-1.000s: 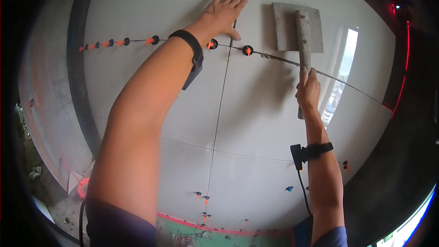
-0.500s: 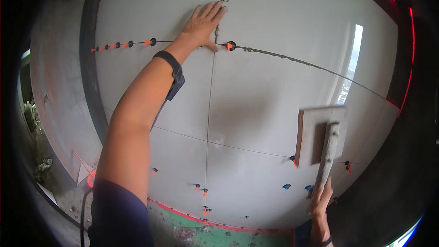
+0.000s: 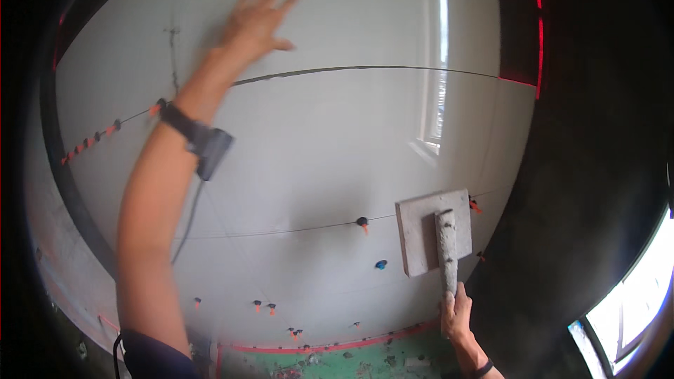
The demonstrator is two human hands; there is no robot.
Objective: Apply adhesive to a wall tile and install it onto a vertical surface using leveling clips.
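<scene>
My left hand (image 3: pixel 256 24) is spread open over the large pale upper tile (image 3: pixel 372 21), above the dark horizontal joint (image 3: pixel 351 67). It is slightly blurred, so I cannot tell whether its fingers touch the tile. A black strap with a small box (image 3: pixel 207 144) is around that wrist. At the lower right, my right hand (image 3: pixel 458 314) is closed around the end of a square-headed paddle tool's pale, crusted handle (image 3: pixel 447 253). Its flat square head (image 3: pixel 418 231) is in front of the lower tiles; contact with them cannot be made out.
Orange and black levelling clips (image 3: pixel 116 126) line the joint at left. Another clip (image 3: pixel 362 223) and a blue cap (image 3: pixel 380 264) stick out lower down. Red light lines (image 3: pixel 537 28) mark the dark wall at right. Below the tiles is a green surface (image 3: pixel 337 361) with red edging.
The view has swung to the right. My left hand has shifted rightward across the upper tile, away from the vertical joint. My right hand still holds the paddle tool.
</scene>
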